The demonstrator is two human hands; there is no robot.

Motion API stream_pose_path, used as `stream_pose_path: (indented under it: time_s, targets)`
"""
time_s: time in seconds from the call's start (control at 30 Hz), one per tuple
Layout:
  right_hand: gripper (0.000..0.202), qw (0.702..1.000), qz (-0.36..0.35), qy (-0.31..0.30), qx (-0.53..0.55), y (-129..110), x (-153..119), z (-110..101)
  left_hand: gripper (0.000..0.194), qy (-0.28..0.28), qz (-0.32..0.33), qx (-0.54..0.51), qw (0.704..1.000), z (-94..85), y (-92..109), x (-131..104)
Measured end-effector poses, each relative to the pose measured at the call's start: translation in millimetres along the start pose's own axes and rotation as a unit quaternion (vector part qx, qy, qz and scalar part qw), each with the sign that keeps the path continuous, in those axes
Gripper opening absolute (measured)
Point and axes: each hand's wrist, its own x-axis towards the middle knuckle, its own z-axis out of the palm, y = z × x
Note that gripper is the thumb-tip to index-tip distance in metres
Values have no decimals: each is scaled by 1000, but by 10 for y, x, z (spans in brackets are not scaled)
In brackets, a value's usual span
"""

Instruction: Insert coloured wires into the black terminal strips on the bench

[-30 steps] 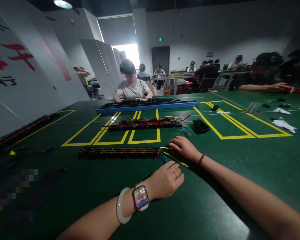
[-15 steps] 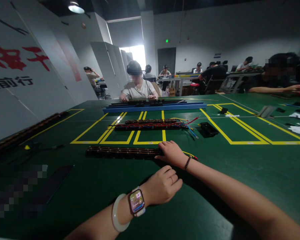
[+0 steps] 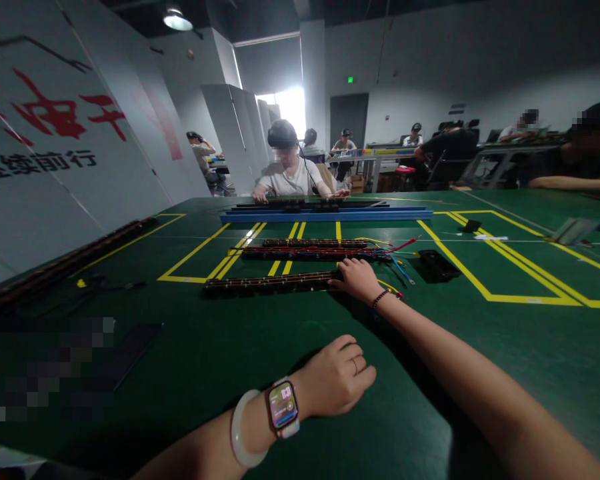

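My right hand point(image 3: 357, 280) has its fingers wrapped over the right end of a long dark strip point(image 3: 275, 283) with thin copper-coloured lines, lying on the green table point(image 3: 410, 413). Yellow and red wire ends stick out just past that hand. Nearer to me, my left hand point(image 3: 336, 377), with a watch on the wrist, rests with curled fingers on the table; whether anything is under them is hidden. Beyond the strip lies a wired strip point(image 3: 305, 254) with red and blue wires, and behind it another dark strip point(image 3: 315, 243).
A small black tray point(image 3: 439, 265) sits right of the wires. Blue rails point(image 3: 325, 215) lie farther back, before a seated person point(image 3: 295, 175). Dark strips point(image 3: 80, 262) run along the left edge. A dark flat object point(image 3: 137, 353) lies at the near left.
My right hand and the dark strip have moved away from me, closer to the wired strip. My left hand stays near the same place, curled. The view has shifted a little to the left.
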Motion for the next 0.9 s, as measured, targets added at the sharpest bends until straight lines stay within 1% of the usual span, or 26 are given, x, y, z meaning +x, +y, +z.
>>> stream_pose_path:
  time_s: [0.1,0.2,0.27,0.37,0.5,0.6,0.67,0.77,0.9]
  targets:
    - [52,999,41,11,-8,196,58,98,22,14,0,-26,1000,-11,10,-3]
    - [52,996,74,36,-23,347,106,169,19,17,4,-29,999,-14,30,4]
    - [52,996,70,54,-18,394,160,205,18,19,9,-30,999,-9,42,11]
    - [57,997,40,63,35,382,310,258,17,23,14,-32,999,7,45,11]
    - [66,994,26,23,105,320,638,326,17,21,9,-35,999,18,17,-7]
    - [69,993,8,-16,117,329,894,354,17,18,5,-41,999,14,-5,-18]
    - [68,991,-5,-58,121,359,1026,362,18,19,4,-44,999,13,-11,-21]
    - [68,985,-14,-119,128,395,1158,362,18,24,2,-44,999,20,-12,-24]
    - [73,979,-18,-156,133,372,1263,351,18,33,4,-46,998,39,-7,-25]
